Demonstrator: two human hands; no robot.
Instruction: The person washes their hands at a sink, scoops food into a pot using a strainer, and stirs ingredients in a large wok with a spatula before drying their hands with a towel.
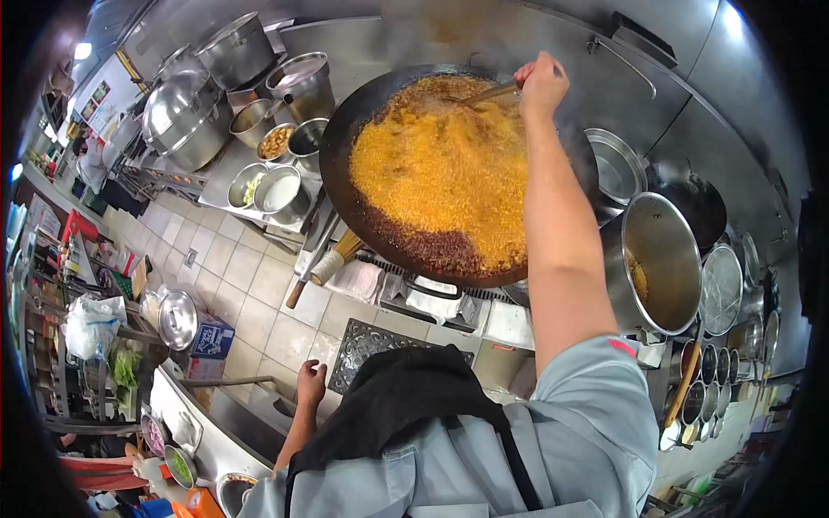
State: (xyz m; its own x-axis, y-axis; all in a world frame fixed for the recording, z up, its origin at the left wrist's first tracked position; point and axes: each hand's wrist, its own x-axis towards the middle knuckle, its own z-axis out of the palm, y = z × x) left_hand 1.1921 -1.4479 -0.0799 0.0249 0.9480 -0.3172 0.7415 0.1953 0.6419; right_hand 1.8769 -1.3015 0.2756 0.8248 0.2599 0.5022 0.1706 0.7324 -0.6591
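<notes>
**Orange food froths in round metal wok**

Over the wok's far side, the right hand clenches a slim wooden handle (end sunk in grainy food); nearer than the wok, the left hand hangs released, loosely curled.

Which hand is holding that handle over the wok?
The right hand: its fingers are closed around the handle slanting down into the wok. The left hand is low, apart from both.

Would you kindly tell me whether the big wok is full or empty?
The wok is fairly full: frothy orange food covers most of its inside.
</notes>
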